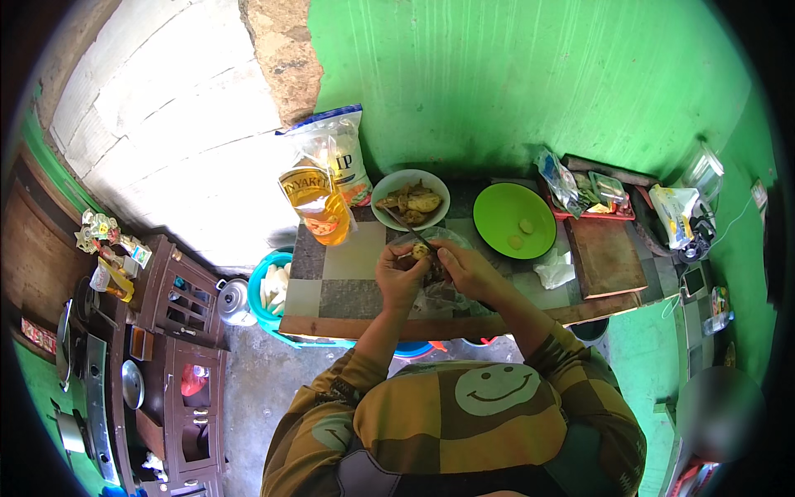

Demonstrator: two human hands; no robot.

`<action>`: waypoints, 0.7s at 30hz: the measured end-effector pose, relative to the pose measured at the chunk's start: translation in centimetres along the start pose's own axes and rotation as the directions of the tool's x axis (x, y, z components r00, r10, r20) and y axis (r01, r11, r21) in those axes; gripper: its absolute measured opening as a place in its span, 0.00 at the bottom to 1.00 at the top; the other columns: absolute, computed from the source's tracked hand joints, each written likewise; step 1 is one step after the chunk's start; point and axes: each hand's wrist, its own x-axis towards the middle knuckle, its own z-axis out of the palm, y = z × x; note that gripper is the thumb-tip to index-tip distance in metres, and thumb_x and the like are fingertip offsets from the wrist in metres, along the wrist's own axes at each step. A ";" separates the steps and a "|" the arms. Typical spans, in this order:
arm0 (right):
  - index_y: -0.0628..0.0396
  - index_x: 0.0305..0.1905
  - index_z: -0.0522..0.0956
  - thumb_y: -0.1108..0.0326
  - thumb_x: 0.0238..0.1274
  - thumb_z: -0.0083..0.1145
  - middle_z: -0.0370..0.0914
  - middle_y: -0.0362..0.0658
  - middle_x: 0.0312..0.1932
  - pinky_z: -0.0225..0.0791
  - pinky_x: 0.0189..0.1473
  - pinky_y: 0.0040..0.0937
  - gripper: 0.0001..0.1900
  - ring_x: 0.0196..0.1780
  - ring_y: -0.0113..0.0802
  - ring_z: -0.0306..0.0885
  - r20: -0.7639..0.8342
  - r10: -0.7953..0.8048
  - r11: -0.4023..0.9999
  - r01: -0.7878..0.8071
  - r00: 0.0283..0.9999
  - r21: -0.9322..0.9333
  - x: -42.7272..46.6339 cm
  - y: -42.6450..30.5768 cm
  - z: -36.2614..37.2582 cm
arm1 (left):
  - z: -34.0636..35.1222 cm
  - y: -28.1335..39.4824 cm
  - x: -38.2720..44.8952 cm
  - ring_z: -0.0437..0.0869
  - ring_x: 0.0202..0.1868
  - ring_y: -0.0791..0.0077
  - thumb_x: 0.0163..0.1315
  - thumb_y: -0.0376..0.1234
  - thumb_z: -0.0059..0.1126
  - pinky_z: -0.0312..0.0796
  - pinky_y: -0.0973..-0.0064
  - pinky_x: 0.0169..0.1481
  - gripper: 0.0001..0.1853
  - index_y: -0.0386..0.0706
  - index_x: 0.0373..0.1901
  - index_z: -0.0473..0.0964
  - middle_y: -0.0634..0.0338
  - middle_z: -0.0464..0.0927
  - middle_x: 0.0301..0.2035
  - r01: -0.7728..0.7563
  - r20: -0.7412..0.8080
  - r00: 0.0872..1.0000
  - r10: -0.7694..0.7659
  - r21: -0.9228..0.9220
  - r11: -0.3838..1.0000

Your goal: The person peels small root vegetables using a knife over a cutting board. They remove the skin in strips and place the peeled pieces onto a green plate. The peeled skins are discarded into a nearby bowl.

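Over the tiled counter, my left hand [400,273] holds a small pale yellow, dark-speckled piece of food [420,251], too small to identify surely. My right hand [466,267] grips a knife [407,226], its blade pointing up and left past the piece. Beneath both hands spreads a clear plastic bag [444,299], its contents mostly covered. A white bowl [380,214] behind them contains brownish-yellow food pieces [422,202]. To the right, two pale round pieces [520,233] lie on a lime-green plate [497,214].
Left on the counter [354,261] stand a pouch of cooking oil [326,223] and a printed plastic bag [351,168]. Further right are crumpled white plastic [554,270], a wooden board [602,255] and a red tray [621,216] of packets. A turquoise tub [256,298] stands below left.
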 end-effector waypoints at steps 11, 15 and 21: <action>0.60 0.40 0.71 0.58 0.68 0.35 0.74 0.51 0.24 0.64 0.32 0.40 0.17 0.27 0.46 0.72 0.059 0.065 0.998 -0.063 0.996 -0.027 1.0 1.1 -0.5 | 0.3 -0.1 -1.1 0.81 0.34 0.73 0.50 0.21 0.61 0.76 0.78 0.39 0.14 0.36 0.36 0.66 0.52 0.77 0.35 0.157 0.056 0.983 -0.173 0.217 0.963; 0.60 0.39 0.71 0.58 0.69 0.36 0.72 0.49 0.23 0.63 0.30 0.36 0.17 0.25 0.40 0.69 0.133 0.201 0.971 -0.215 0.971 0.104 0.5 -0.5 -1.1 | -0.7 -1.1 -0.4 0.81 0.34 0.74 0.50 0.20 0.60 0.76 0.78 0.39 0.13 0.37 0.34 0.67 0.53 0.77 0.35 0.116 -0.014 0.993 -0.115 0.099 0.988; 0.61 0.42 0.71 0.58 0.69 0.36 0.75 0.51 0.26 0.64 0.30 0.40 0.17 0.26 0.48 0.73 -0.041 -0.174 0.977 0.167 0.984 -0.136 0.2 0.9 0.2 | -0.6 -0.5 -0.5 0.81 0.34 0.74 0.50 0.21 0.62 0.75 0.78 0.39 0.13 0.38 0.33 0.67 0.54 0.77 0.35 0.066 0.022 0.997 -0.073 0.235 0.970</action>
